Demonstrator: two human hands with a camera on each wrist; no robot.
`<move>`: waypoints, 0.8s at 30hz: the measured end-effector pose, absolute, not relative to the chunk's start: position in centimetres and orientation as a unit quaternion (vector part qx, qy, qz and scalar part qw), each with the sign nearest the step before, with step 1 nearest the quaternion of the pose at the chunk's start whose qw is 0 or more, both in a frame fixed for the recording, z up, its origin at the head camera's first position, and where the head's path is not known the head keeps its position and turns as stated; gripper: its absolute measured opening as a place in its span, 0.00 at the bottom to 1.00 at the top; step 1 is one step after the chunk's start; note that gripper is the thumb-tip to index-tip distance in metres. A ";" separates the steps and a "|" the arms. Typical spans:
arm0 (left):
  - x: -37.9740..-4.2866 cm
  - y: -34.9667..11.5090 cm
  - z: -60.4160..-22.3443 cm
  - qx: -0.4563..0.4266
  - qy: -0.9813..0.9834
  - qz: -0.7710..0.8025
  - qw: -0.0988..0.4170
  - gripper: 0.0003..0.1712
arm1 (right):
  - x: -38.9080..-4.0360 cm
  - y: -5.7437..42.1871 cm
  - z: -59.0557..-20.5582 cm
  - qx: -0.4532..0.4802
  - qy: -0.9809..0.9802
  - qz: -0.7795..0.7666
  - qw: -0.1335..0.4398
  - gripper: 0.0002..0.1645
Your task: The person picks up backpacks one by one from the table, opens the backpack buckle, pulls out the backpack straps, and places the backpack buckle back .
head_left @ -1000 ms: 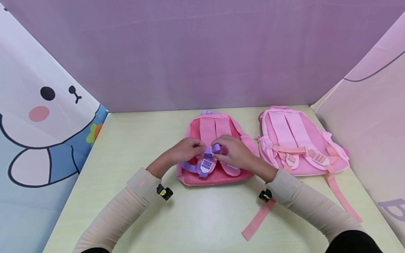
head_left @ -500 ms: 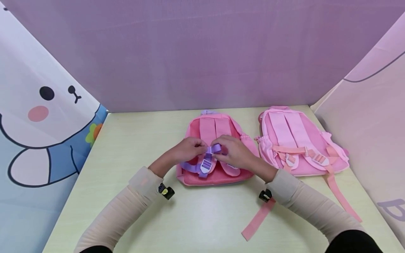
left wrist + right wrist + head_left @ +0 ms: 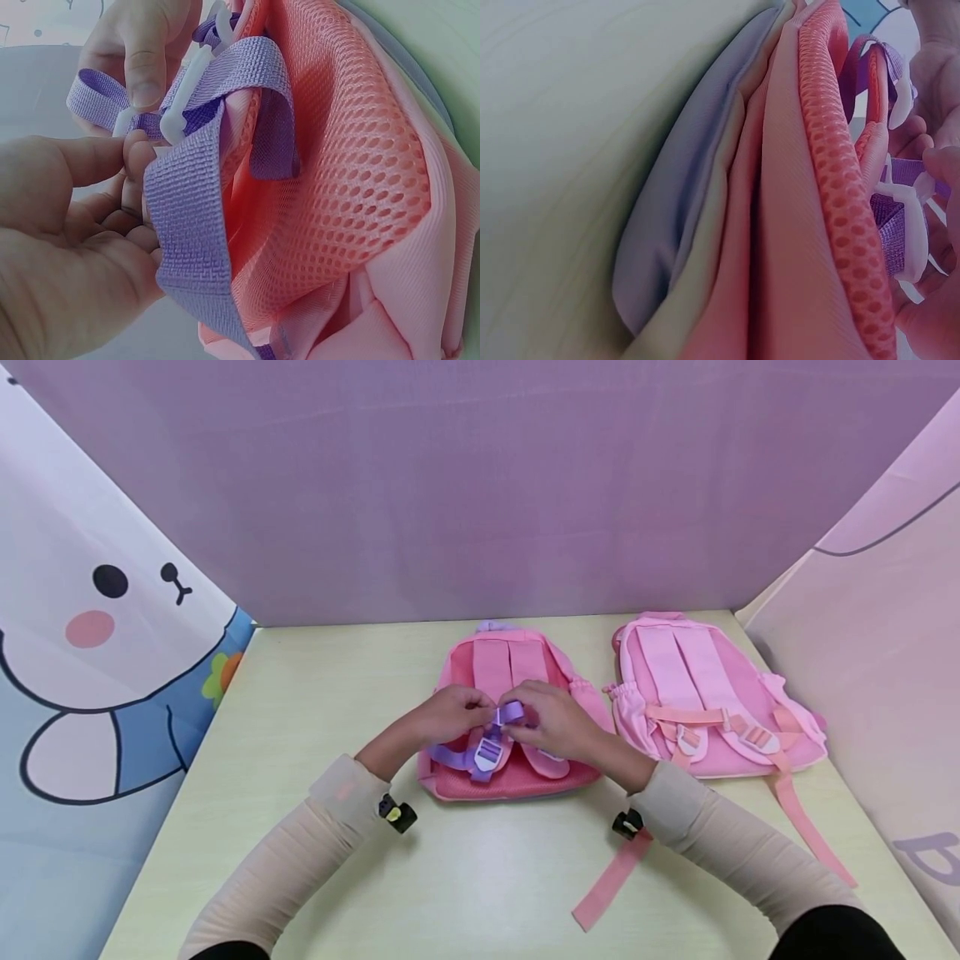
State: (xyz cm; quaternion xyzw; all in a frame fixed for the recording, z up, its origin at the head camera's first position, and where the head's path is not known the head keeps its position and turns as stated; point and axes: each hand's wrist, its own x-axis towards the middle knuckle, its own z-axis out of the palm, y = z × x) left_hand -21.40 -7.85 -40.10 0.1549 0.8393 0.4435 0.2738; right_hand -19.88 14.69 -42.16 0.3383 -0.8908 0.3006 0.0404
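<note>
A pink backpack (image 3: 498, 787) lies with its straps and red mesh back facing up. Above it, my left hand (image 3: 453, 714) pinches a narrow purple strap (image 3: 187, 232) beside a small white slider (image 3: 124, 122). The fingertips of my right hand (image 3: 555, 718) hold the same webbing from the other side, where it bends into a small purple loop (image 3: 513, 712). Just below the hands, a white ladder buckle (image 3: 488, 753) joins the purple webbing to a shoulder strap. In the right wrist view, another white buckle (image 3: 907, 225) hangs near the fingers.
To the right lies a second, lighter pink backpack (image 3: 697, 685) with peach straps. One loose strap end (image 3: 813, 835) trails toward the front right. Another pink strap end (image 3: 611, 885) shows beneath the right forearm. A purple wall (image 3: 480, 493) closes off the table's far edge.
The left hand has shifted slightly right, closer to the right hand, and the small slider with it. The right hand and both backpacks look nearly still.
</note>
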 end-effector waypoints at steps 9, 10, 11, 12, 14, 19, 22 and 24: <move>-21.1 -7.6 -39.9 0.131 0.839 0.452 0.273 0.10 | -19.8 14.6 -42.0 0.337 -0.894 0.294 0.041 0.20; -21.1 -7.6 -39.9 0.132 0.839 0.454 0.272 0.11 | -19.8 14.6 -42.0 0.335 -0.894 0.294 0.040 0.20; -21.0 -7.6 -39.9 0.129 0.838 0.455 0.272 0.11 | -19.8 14.6 -42.0 0.333 -0.895 0.294 0.038 0.20; -21.0 -7.6 -39.9 0.128 0.837 0.458 0.272 0.12 | -19.8 14.6 -41.9 0.332 -0.896 0.293 0.037 0.20; -21.0 -7.5 -39.9 0.125 0.835 0.464 0.270 0.13 | -19.7 14.6 -41.9 0.330 -0.897 0.292 0.035 0.20; -20.9 -7.4 -40.0 0.115 0.837 0.465 0.265 0.12 | -19.8 14.5 -41.8 0.329 -0.899 0.288 0.035 0.20; -20.9 -7.4 -40.0 0.107 0.840 0.462 0.262 0.11 | -19.7 14.4 -41.8 0.328 -0.898 0.291 0.036 0.19; -20.9 -7.4 -40.0 0.104 0.842 0.462 0.258 0.11 | -19.7 14.3 -41.8 0.326 -0.898 0.292 0.037 0.19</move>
